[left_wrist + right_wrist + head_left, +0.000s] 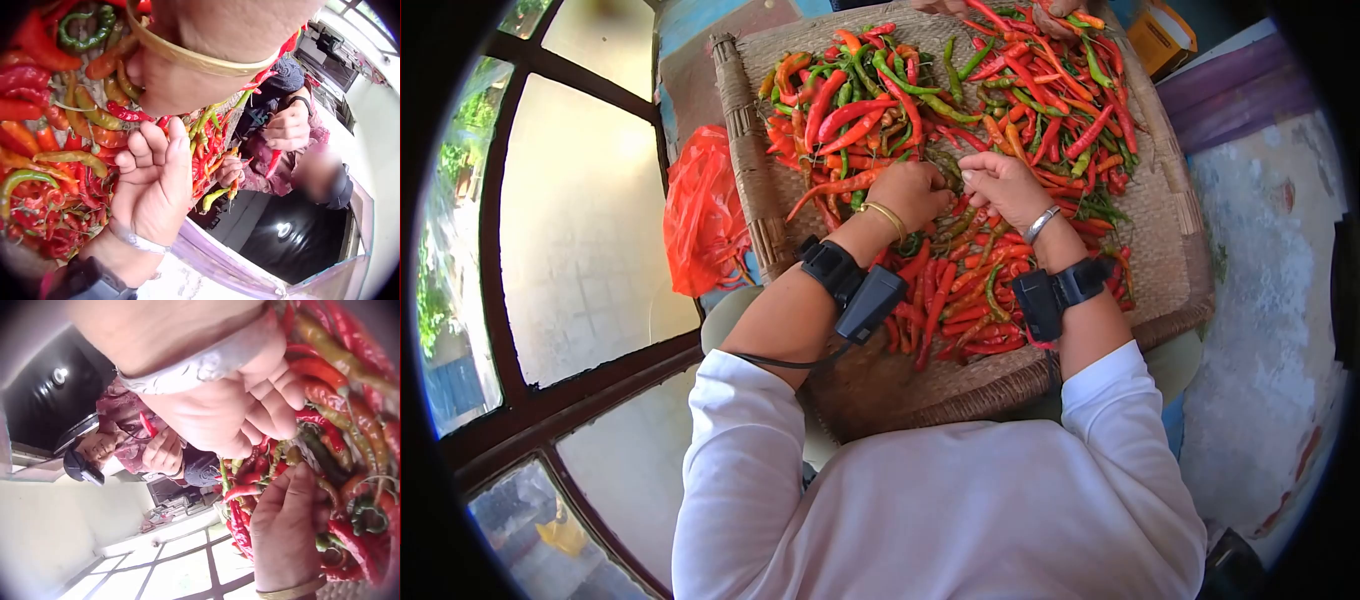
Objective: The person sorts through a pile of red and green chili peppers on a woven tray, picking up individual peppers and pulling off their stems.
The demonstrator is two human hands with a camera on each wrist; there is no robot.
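Observation:
Red, orange and green chilies (960, 300) lie in heaps on a woven tray (850, 395). The left hand (910, 195), with a gold bangle, is bent over the middle of the heap. In the right wrist view this left hand (284, 531) pinches an olive-green chili (292, 454) between thumb and fingers. Beside it is the right hand (1008, 190), wearing a silver bracelet, its thumb near the index finger. The left wrist view shows the right hand (153, 187) palm up, fingers loosely bent, with no chili visible in it.
Across the tray another person's hands (287, 128) hold a red chili (274, 164) and several more. A red plastic bag (705, 215) is left of the tray, beside a framed window (590, 200). A yellow-orange box (1162, 40) stands at the far right corner.

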